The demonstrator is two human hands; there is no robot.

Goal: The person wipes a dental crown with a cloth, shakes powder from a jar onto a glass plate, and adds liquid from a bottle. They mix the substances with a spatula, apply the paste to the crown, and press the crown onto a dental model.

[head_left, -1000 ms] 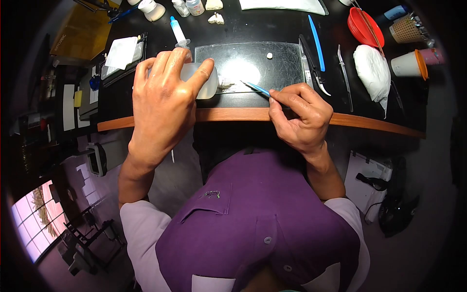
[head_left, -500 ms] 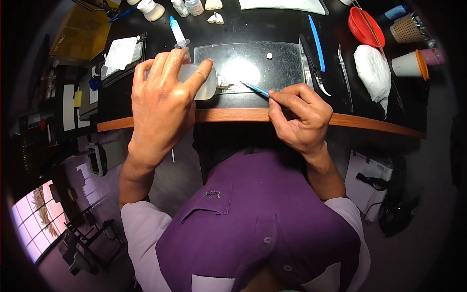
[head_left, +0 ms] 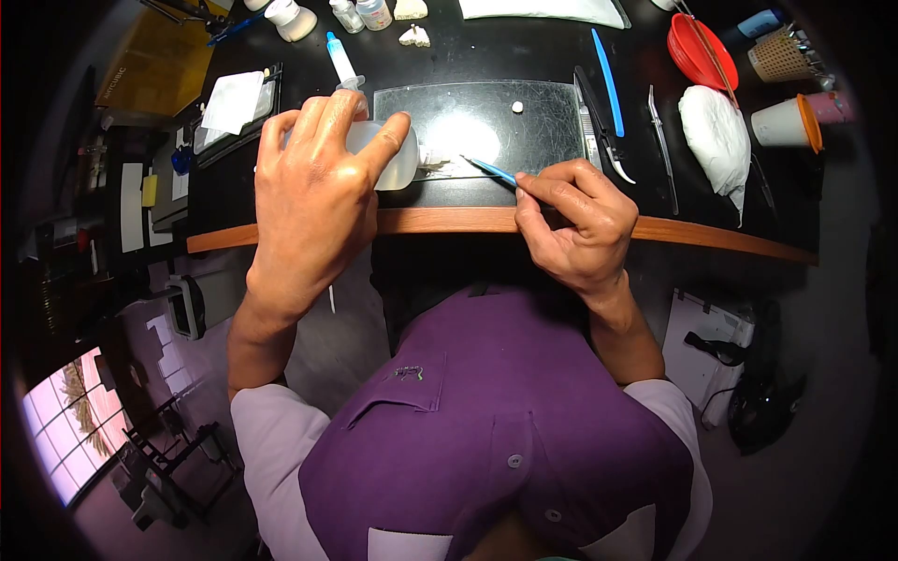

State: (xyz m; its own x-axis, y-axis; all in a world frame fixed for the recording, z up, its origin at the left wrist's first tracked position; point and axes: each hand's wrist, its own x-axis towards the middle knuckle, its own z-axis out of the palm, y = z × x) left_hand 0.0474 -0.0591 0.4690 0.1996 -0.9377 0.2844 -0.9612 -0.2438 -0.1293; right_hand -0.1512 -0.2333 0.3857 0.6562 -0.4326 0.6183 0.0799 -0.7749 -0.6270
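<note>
My left hand (head_left: 323,178) is wrapped round a translucent plastic bottle (head_left: 400,159), which is tilted with its mouth end toward the right. Much of the bottle is hidden behind my fingers. My right hand (head_left: 585,215) pinches a thin blue-handled tool (head_left: 496,170) like a pen, its fine tip pointing left over a glass slab (head_left: 547,140). Whitish material (head_left: 440,166) lies near the slab's front edge, between the bottle and the tool tip; glare makes it hard to make out. A small white piece (head_left: 517,107) rests farther back on the slab.
Tweezers (head_left: 664,150), a blue stick (head_left: 608,82) and a white wrapped bundle (head_left: 716,140) lie on the right. Beyond them stand a red bowl (head_left: 697,51) and a white cup (head_left: 786,124). A syringe (head_left: 342,64) and small bottles (head_left: 374,13) are behind my left hand.
</note>
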